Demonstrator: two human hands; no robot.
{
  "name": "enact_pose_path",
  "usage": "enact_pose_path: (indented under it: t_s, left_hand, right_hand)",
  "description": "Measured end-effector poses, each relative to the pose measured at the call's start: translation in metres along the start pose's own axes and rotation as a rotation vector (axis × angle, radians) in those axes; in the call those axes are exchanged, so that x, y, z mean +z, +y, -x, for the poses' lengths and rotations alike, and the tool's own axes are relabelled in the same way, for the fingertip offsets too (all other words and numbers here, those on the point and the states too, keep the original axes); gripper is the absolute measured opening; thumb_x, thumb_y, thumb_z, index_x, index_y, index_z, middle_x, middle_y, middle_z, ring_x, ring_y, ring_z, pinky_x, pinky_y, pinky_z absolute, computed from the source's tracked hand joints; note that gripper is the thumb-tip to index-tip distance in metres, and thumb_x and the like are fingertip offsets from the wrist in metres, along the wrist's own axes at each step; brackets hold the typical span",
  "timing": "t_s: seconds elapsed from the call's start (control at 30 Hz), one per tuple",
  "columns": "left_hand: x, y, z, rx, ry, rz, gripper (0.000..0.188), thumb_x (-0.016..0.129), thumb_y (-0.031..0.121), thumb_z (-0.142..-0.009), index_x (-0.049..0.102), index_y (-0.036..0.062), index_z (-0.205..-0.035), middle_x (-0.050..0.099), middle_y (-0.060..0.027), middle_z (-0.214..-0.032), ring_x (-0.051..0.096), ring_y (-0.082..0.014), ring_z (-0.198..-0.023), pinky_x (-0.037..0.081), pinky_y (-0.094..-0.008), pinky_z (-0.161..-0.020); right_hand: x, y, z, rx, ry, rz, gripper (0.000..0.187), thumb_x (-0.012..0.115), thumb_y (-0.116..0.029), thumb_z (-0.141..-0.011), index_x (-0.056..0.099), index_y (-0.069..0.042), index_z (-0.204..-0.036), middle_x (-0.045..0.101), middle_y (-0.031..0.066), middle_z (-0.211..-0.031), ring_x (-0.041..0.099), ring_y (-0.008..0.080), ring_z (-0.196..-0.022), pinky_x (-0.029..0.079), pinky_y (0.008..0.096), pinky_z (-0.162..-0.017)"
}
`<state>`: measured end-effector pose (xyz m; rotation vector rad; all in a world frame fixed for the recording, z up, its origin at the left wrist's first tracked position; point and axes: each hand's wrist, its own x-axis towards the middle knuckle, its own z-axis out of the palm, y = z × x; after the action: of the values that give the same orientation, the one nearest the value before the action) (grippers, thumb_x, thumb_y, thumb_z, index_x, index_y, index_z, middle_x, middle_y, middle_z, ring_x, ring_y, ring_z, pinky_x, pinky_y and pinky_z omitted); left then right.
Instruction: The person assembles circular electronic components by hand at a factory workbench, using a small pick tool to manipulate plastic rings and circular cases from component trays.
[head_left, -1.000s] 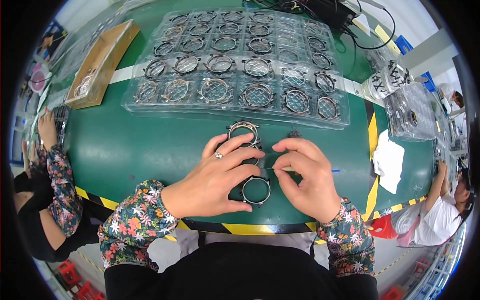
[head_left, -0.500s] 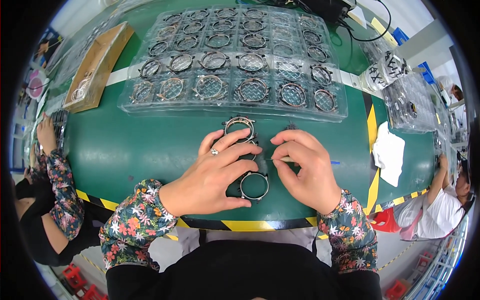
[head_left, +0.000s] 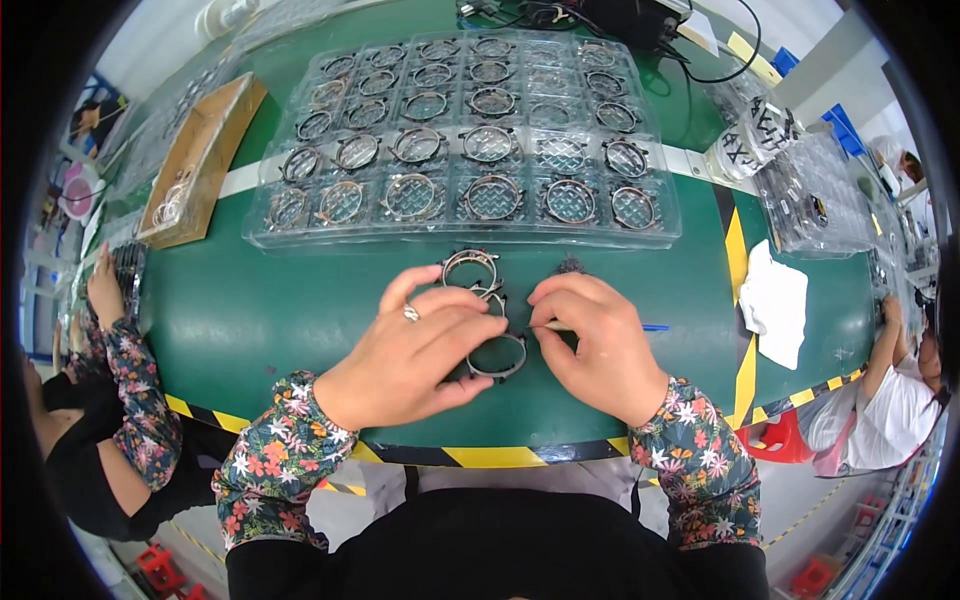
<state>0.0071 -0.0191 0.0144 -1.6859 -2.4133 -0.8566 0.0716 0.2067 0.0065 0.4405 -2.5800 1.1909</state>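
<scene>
My left hand has its thumb and fingers closed on the edge of a silver round watch case, which looks slightly tilted above the green table. Between thumb and fingers of my right hand is a thin pen-like tool, its blue end sticking out on the right. Its pale front part points at the held case; the tip is too small to make out. Just beyond my left fingers lies a second watch case, and a third is mostly hidden behind those fingers. A small dark heap of tiny parts sits beyond my right hand.
A clear plastic tray with rows of watch cases spans the far side. At left stands a cardboard box holding rings. To the right are a white cloth, a white tub and stacked trays. Co-workers sit at both sides.
My left thumb and fingers have closed in on the nearest watch case, which has shifted up and left and tilted. My right hand, tool still held, has moved slightly left. The whole view has shifted a little.
</scene>
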Motion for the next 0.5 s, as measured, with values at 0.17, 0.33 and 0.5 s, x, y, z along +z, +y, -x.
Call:
enact_pose_path:
  t_s: [0.17,0.33,0.5]
  left_hand:
    - [-0.013,-0.033,-0.030,-0.199,0.179,0.167,0.059,0.078,0.001,-0.073,0.055,0.0045,-0.127,0.062,-0.0054,-0.094,0.062,-0.0161,-0.082,0.052,-0.0293,-0.077]
    - [-0.012,-0.073,-0.098,-0.368,0.142,0.354,0.059,0.071,-0.005,-0.079,0.049,0.0052,-0.133,0.058,-0.0008,-0.094,0.055,-0.0069,-0.076,0.049,-0.0222,-0.071]
    - [-0.002,-0.086,-0.152,-0.302,-0.026,0.304,0.055,0.069,-0.001,-0.080,0.052,0.0060,-0.132,0.059,-0.0006,-0.094,0.052,-0.0073,-0.076,0.047,-0.0230,-0.069]
  right_hand:
    - [0.005,0.000,0.002,-0.007,-0.018,0.005,0.015,0.066,0.005,-0.072,0.058,-0.003,-0.082,0.064,0.0112,-0.095,0.063,0.0312,-0.082,0.051,0.0378,-0.070]
    - [0.006,0.003,0.003,-0.017,-0.049,-0.010,0.014,0.066,0.004,-0.073,0.057,-0.003,-0.081,0.064,0.0108,-0.093,0.063,0.0316,-0.082,0.052,0.0383,-0.070]
    - [0.006,0.008,0.005,-0.015,-0.028,-0.033,0.013,0.065,0.004,-0.073,0.057,-0.003,-0.081,0.064,0.0102,-0.091,0.062,0.0315,-0.081,0.051,0.0381,-0.070]
